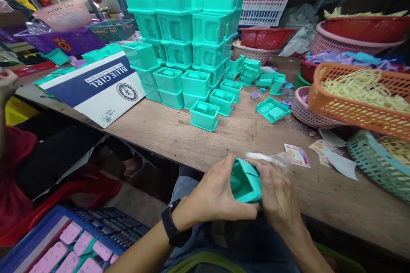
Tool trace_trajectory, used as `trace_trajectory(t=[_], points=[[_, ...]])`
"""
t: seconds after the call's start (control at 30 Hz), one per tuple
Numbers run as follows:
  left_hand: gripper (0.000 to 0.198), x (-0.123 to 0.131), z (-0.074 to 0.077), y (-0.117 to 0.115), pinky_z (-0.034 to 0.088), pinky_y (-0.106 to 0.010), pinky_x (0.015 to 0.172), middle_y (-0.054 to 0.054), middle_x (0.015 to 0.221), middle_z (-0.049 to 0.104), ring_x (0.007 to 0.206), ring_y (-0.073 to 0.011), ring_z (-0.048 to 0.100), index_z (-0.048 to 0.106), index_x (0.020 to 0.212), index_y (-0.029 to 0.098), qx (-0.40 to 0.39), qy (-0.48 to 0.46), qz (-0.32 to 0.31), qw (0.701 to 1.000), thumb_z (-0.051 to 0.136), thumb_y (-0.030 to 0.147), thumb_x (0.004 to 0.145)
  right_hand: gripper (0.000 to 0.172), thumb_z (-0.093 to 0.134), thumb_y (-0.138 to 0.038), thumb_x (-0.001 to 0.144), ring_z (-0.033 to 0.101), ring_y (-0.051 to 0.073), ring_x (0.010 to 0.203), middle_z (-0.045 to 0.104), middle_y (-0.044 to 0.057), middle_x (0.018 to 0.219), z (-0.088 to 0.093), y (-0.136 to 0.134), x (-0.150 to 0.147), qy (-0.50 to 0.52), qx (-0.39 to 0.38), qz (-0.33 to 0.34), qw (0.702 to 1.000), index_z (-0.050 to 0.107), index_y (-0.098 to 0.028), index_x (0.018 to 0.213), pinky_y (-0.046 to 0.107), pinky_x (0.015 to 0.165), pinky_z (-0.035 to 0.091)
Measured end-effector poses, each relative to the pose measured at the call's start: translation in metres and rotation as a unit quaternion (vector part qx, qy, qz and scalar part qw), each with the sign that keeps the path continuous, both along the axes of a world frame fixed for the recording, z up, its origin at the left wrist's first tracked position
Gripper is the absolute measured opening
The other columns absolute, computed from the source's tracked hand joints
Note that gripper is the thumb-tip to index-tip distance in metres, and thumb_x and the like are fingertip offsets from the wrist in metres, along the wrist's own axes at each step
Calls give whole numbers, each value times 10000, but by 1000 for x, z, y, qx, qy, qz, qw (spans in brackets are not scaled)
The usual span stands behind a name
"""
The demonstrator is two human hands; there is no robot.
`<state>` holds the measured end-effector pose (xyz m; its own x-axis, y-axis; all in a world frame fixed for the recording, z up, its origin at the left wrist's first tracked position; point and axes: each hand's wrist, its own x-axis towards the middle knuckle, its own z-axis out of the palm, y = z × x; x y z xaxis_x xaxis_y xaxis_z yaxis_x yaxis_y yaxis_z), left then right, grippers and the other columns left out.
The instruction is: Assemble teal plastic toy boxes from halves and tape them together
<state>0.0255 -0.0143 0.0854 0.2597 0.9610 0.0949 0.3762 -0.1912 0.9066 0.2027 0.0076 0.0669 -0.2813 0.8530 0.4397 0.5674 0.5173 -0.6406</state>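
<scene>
Between my two hands, at the table's near edge, is a teal plastic box [254, 183], tilted so that its hollow inside faces left. My left hand [221, 187], with a black watch on the wrist, grips its left side between thumb and fingers. From the right, my right hand [277, 196] is closed on the same box, its fingers partly hidden behind it. A clear plastic bag [278, 160] lies just beyond my right hand. Farther off, a single teal box [204, 116] stands in front of a tall stack of similar teal boxes [176, 30].
A white and blue carton [105, 87] leans left of the stack. Loose teal parts [272, 111] and printed cards [297, 155] lie to the right, near an orange basket [358, 104] of pale strands. A blue crate [57, 217] stands lower left. Another person's hand [8, 83] shows far left.
</scene>
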Motion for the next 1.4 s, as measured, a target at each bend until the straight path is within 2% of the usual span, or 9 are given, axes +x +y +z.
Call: trace_trajectory(t=[0.2,0.43,0.63,0.77,0.87,0.97,1.1,1.23,1.4], points=[[563,-1,8,-2,481,-271,698,14,911,714,793,-190,682,626,1133,195,-19,-1,2,1000,834,248,613,528,256,-390,1118,736,244,1041,792,93,1117,0,-4,-5,17,7,13,1000,754,-214,1108,406,906,567],[508,7,1,-9,495,-300,700,-12,901,695,796,-212,672,635,1080,169,-5,-8,22,1000,824,252,615,519,291,-414,1111,752,250,1025,802,76,1095,-10,-7,0,71,7,24,997,775,-225,1112,403,914,599],[696,9,-6,-15,512,-439,1065,-73,1223,684,1116,-279,671,517,1288,209,106,-4,26,994,851,259,680,527,318,-548,1096,621,271,1316,723,50,1345,-6,1,6,211,-96,22,973,753,-296,1254,442,1107,503],[737,7,-11,-14,397,-543,1191,-83,1285,637,1209,-305,627,461,1319,220,129,30,23,991,789,198,659,647,275,-660,1065,649,300,1284,704,96,1376,-9,6,3,293,-206,71,931,680,-266,1380,466,1027,561],[690,7,-8,-11,498,-464,1044,-82,1217,624,1162,-293,625,487,1272,206,99,34,28,994,766,183,641,559,354,-627,1068,626,288,1291,696,91,1346,-8,2,-3,214,-112,26,970,746,-269,1244,437,1051,522],[595,7,-3,-8,534,-412,914,-68,1118,626,1034,-267,637,525,1204,190,63,34,28,997,779,219,668,459,342,-447,1117,620,246,1273,670,88,1337,-5,-6,-9,110,11,-55,992,754,-251,1163,387,1047,477],[510,4,0,-3,540,-427,888,-85,1093,630,1005,-278,633,528,1163,173,67,40,9,997,767,310,734,428,308,-351,1129,651,243,1174,706,102,1255,-2,-12,-12,-23,134,-38,990,681,-185,1256,375,968,443],[371,2,0,1,556,-417,882,-90,1051,609,1006,-274,636,511,1124,172,116,58,-35,991,660,270,798,524,242,-446,1127,659,306,1109,730,131,1207,1,-12,-13,-107,173,-28,979,635,-139,1288,413,887,405],[284,5,2,2,548,-374,749,-74,953,639,866,-258,663,527,1046,187,126,92,-18,988,605,247,780,514,233,-432,1119,664,305,935,752,130,1084,4,-8,-12,-133,201,-31,970,649,-137,1176,409,818,383]])
